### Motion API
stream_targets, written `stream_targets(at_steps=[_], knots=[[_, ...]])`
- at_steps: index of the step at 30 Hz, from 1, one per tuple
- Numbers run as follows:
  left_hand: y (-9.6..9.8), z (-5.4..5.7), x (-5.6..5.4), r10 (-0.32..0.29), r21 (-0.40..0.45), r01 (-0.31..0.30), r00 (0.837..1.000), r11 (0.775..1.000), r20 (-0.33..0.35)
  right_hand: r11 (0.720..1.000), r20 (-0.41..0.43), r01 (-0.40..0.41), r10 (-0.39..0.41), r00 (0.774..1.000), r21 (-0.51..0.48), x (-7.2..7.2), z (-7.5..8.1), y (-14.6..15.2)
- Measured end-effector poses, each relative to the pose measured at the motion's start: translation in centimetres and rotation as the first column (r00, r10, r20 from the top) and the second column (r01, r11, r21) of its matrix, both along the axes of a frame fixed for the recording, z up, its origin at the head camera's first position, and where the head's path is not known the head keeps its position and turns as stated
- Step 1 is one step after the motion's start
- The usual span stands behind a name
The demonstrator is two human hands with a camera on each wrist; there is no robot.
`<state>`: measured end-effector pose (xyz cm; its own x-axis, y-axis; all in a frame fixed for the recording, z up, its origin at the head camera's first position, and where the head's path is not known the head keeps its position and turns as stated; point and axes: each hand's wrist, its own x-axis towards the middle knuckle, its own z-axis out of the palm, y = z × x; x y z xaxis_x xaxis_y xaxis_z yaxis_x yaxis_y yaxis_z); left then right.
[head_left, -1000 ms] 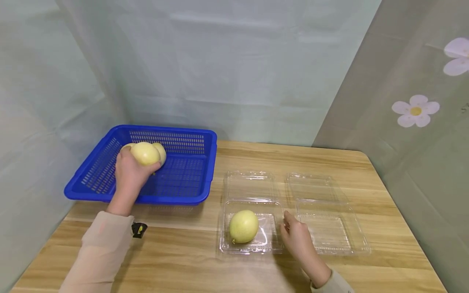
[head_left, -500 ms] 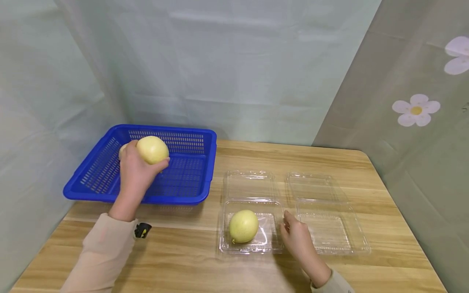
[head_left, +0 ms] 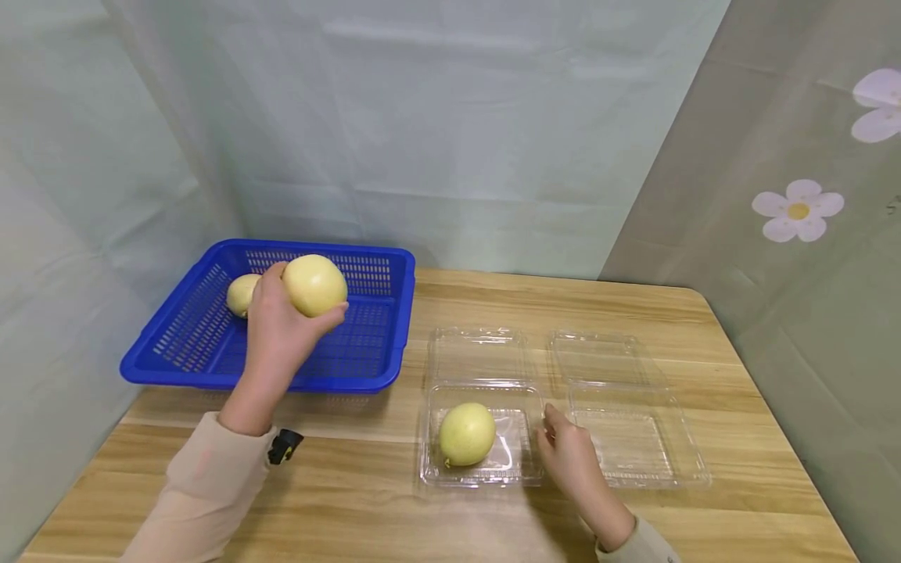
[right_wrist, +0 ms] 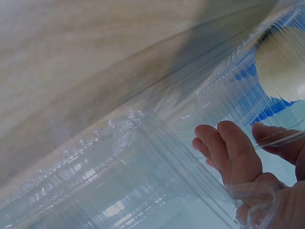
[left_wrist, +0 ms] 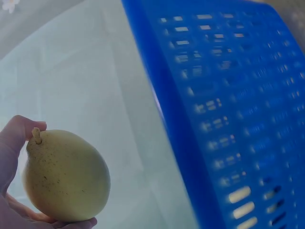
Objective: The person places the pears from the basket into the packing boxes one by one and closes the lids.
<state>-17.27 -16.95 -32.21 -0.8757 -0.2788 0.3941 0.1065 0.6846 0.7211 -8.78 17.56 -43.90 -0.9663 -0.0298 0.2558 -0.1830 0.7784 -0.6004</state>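
My left hand (head_left: 278,328) grips a pale yellow pear (head_left: 315,285) above the blue basket (head_left: 380,383). In the left wrist view the pear (left_wrist: 66,176) shows its short stem, with fingers and thumb around it. Another pear (head_left: 242,295) lies in the basket, partly behind the hand. My right hand (head_left: 573,457) holds the right rim of an open clear plastic clamshell container (head_left: 517,477); the right wrist view shows the thumb (right_wrist: 276,140) at that rim. Inside this container, toward its left side, sits one pear (head_left: 468,435).
A second open clear container (head_left: 633,446) stands just right of my right hand, its lid folded back. Both containers and the basket are on a wooden table (head_left: 366,500). Hanging cloth (head_left: 457,156) borders the table at the back and sides.
My left hand has lifted the pear up and to the right from beside the other pear, which now shows more plainly in the basket. The right hand has stayed at the container's rim.
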Motion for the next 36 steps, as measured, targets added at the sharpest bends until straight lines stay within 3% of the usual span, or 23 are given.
stream_targets(at_steps=[10, 23, 36], knots=[[1.8, -0.4, 0.8, -0.06, 0.018, 0.061, 0.998, 0.998, -0.034, 1.0, 0.001, -0.003, 0.003, 1.0, 0.003, 0.0, 0.2, -0.1], [3.9, -0.7, 2.0, -0.122, 0.01, 0.122, 0.992, 0.992, -0.018, 1.0, -0.012, 0.013, -0.013, 1.0, 0.025, 0.1, 0.1, -0.1], [6.2, -1.3, 2.9, -0.217, 0.021, 0.216, 0.976, 0.976, 0.021, 1.0, -0.007, 0.003, -0.003, 1.0, 0.016, 0.2, 0.4, -0.1]])
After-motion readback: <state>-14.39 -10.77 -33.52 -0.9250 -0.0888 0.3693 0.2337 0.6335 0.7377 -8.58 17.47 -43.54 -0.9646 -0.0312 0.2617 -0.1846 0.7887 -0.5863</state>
